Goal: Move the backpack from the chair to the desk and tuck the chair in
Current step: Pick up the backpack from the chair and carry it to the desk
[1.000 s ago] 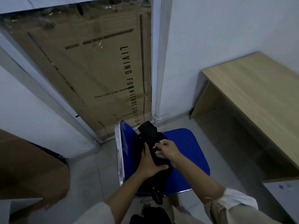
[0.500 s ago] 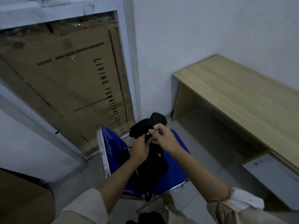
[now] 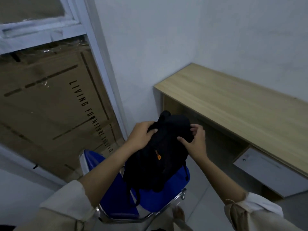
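Observation:
A black backpack [image 3: 160,157] with an orange zip tag hangs just above the blue chair [image 3: 150,202], its straps dangling over the seat. My left hand [image 3: 141,137] grips the backpack's top left side. My right hand [image 3: 195,140] grips its top right side. The chair has a chrome frame and stands on the tiled floor, left of the desk. The light wooden desk [image 3: 233,104] runs along the wall at the right, its top bare.
A large cardboard furniture box [image 3: 50,105] leans behind a glass partition at the left. A white drawer unit [image 3: 270,174] sits under the desk's right part. My feet show on the floor beside the chair's front leg.
Both hands have shifted from the backpack's handle to its two sides and raised it off the seat toward the right. The view has turned toward the desk.

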### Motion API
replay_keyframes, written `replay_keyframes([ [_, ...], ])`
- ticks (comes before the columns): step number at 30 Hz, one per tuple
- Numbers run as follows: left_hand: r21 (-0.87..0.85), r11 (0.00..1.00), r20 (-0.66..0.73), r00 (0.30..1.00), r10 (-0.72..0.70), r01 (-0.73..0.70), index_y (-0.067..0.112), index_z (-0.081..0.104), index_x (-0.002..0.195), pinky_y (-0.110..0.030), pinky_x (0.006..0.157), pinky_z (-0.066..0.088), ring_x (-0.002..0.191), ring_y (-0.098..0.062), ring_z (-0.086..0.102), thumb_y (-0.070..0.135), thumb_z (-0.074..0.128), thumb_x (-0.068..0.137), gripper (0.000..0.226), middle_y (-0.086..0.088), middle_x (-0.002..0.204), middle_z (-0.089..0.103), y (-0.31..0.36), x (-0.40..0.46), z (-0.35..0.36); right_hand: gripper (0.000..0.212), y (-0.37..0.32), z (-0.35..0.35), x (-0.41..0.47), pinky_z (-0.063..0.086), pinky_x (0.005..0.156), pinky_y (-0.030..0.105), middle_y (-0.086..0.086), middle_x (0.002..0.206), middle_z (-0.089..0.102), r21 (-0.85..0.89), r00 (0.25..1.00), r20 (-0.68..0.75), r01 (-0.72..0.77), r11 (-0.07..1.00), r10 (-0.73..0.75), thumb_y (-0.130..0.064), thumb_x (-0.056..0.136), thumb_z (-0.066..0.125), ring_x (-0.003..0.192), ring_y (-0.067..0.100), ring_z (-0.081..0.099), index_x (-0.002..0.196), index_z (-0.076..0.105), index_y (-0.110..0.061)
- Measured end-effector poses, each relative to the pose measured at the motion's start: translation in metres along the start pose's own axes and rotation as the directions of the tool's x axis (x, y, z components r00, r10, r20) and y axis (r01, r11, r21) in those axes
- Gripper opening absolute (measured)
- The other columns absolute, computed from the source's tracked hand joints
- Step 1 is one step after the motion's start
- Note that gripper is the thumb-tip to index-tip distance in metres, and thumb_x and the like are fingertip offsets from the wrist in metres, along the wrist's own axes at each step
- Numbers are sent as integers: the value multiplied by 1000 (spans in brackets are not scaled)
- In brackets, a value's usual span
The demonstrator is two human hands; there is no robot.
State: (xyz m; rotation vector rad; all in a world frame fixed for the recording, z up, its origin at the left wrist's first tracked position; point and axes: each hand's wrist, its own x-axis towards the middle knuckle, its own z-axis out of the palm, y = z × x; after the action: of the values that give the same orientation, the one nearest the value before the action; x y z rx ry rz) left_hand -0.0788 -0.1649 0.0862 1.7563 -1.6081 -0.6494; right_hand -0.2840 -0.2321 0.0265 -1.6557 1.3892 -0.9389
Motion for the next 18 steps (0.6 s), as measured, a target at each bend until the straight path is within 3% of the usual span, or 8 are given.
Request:
replay_keyframes([
  [2, 20, 998, 69, 996, 64, -66, 14, 65, 98, -19, 70, 45, 91, -16, 62, 18, 52, 96, 15, -1, 101, 69, 14, 11, -3, 93, 8, -22, 6, 35, 110, 47, 6, 144, 32, -24, 1000, -16, -14, 1000, 13, -35, 67, 85, 134, 27, 33, 142, 30, -25],
  [4, 40, 988, 143, 980, 140, -147, 22, 62, 93, -15, 66, 42, 89, -16, 62, 18, 52, 96, 11, 2, 95, 67, 30, 21, -6, 121, 16, -44, 16, 24, 114, 52, 3, 157, 10, -22, 995, 93, -29, 999, 31, -43, 61, 87, 144, 27, 13, 151, 5, -32],
  [7, 61, 958, 232, 938, 258, -279, 20, 62, 95, -28, 73, 49, 90, -18, 64, 16, 52, 95, 11, 0, 97, 69, 53, 33, -8, 137, 21, -69, 32, 15, 116, 63, -9, 160, -2, -8, 948, 316, -37, 999, 38, -57, 49, 88, 148, 28, 0, 136, -19, -62],
  [9, 74, 928, 283, 900, 330, -364, 12, 64, 102, -33, 79, 50, 91, -16, 64, 13, 53, 94, 13, -5, 100, 71, 69, 42, -8, 133, 22, -79, 41, 11, 116, 64, -24, 156, 3, -3, 905, 426, 18, 1000, -15, -58, 50, 88, 149, 25, -1, 138, -11, -62],
  [11, 76, 894, 317, 861, 399, -442, 10, 64, 105, -32, 79, 50, 90, -14, 65, 10, 56, 92, 15, -5, 100, 72, 86, 54, -9, 122, 17, -87, 46, 19, 115, 64, -20, 154, 25, 52, 881, 469, 43, 998, -62, -52, 54, 89, 147, 24, 17, 146, 10, -51],
  [14, 76, 854, 323, 823, 467, -515, 10, 64, 103, -24, 78, 47, 89, -8, 63, 8, 58, 91, 14, 1, 98, 71, 105, 74, -13, 93, 3, -98, 48, 45, 104, 49, -8, 136, 56, 176, 902, 427, -16, 984, -62, -41, 58, 89, 124, 15, 55, 138, 42, -35],
  [18, 83, 829, 339, 798, 498, -553, 14, 60, 88, -14, 69, 39, 76, 8, 55, 7, 57, 91, 8, 13, 79, 63, 129, 100, -14, 59, -5, -114, 59, 56, 87, 26, -10, 117, 67, 215, 958, 269, 43, 976, -101, -36, 69, 82, 105, 6, 64, 121, 56, -28],
])
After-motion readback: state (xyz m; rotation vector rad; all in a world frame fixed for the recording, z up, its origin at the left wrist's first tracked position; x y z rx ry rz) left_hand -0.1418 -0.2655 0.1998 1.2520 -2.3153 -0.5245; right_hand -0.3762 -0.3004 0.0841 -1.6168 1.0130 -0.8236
